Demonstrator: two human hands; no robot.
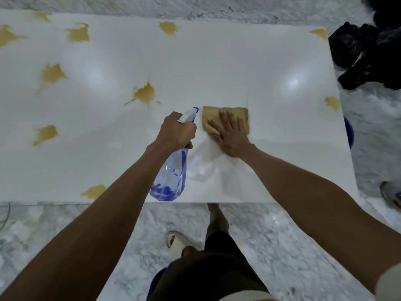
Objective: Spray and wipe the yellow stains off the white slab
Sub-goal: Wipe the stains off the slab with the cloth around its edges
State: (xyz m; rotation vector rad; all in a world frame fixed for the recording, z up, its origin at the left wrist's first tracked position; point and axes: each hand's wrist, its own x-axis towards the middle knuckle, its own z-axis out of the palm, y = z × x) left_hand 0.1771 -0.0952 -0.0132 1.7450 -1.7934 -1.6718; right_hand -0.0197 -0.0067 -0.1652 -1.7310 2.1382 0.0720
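Note:
A large white slab (217, 68) lies on the marble floor, spotted with several yellow stains; the nearest stain (145, 94) is just left of centre. My left hand (176, 131) grips the neck of a clear blue spray bottle (173, 172), nozzle pointing away from me. My right hand (231, 133) presses flat, fingers straight, on a yellow-stained folded cloth (213, 115) on the slab right beside the bottle's nozzle. Stains also sit at the slab's right edge (333, 103) and far right corner (319, 33).
Black bags (366, 55) lie on the floor past the slab's right side. A blue object (349, 132) peeks out at the right edge, and a shoe (390, 194) sits lower right. My own legs and a white sandal (175, 241) stand at the near edge.

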